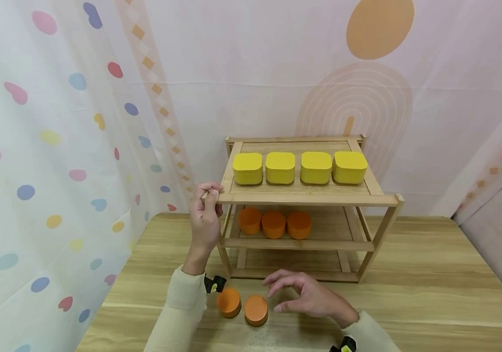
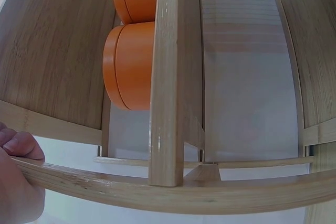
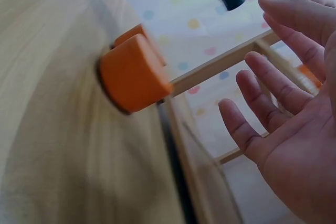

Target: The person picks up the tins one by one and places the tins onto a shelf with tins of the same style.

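Head view has the left hand (image 1: 205, 215) up at 10 o'clock, fingers curled round the front-left corner of the wooden rack (image 1: 304, 198) (top shelf edge). Right hand (image 1: 306, 296) hovers with fingers spread and relaxed, just beside two orange round tins (image 1: 243, 305) on the table (image 1: 431, 293), which sit at 7 o'clock of the rack, touching nothing.
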Demonstrator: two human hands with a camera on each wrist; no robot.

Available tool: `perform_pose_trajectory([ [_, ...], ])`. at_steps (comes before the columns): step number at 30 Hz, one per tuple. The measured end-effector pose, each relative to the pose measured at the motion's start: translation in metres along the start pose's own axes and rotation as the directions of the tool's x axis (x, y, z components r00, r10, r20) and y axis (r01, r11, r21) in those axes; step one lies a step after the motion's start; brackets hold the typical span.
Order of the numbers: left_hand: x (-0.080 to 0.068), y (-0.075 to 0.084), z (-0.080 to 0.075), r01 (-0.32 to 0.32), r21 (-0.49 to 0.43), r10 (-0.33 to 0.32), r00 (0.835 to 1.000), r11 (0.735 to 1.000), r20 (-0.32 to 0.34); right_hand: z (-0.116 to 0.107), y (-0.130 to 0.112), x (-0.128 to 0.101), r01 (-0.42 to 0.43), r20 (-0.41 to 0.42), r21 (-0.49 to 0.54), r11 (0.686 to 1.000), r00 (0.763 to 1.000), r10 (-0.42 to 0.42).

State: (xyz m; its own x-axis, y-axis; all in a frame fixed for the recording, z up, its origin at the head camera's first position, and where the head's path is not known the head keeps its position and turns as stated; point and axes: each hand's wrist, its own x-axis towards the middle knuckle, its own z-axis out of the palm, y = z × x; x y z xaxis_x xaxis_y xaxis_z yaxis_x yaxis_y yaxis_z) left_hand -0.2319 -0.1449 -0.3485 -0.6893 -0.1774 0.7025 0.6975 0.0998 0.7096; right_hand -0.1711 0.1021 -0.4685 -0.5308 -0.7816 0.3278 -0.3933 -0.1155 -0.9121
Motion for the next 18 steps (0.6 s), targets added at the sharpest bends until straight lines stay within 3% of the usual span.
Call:
perform_pose_trajectory([
  [7, 0.000, 0.000, 0.000, 0.005, 0.009, -0.005, 1.000, 1.000, 0.002, 0.008, 0.017, 0.002, -0.049, 0.026, 0.087, 0.995, 0.999, 0.047],
  [14, 0.000, 0.000, 0.000, 0.005, 0.010, -0.006, 1.000, 1.000, 0.002, 0.015, 0.026, 0.004, -0.170, 0.020, 0.072, 0.983, 0.985, 0.169],
  [18, 0.000, 0.000, -0.001, 0.007, 0.007, -0.007, 1.000, 1.000, 0.004, 0.018, 0.034, 0.005, -0.195, 0.030, 0.062, 0.979, 0.981, 0.193],
])
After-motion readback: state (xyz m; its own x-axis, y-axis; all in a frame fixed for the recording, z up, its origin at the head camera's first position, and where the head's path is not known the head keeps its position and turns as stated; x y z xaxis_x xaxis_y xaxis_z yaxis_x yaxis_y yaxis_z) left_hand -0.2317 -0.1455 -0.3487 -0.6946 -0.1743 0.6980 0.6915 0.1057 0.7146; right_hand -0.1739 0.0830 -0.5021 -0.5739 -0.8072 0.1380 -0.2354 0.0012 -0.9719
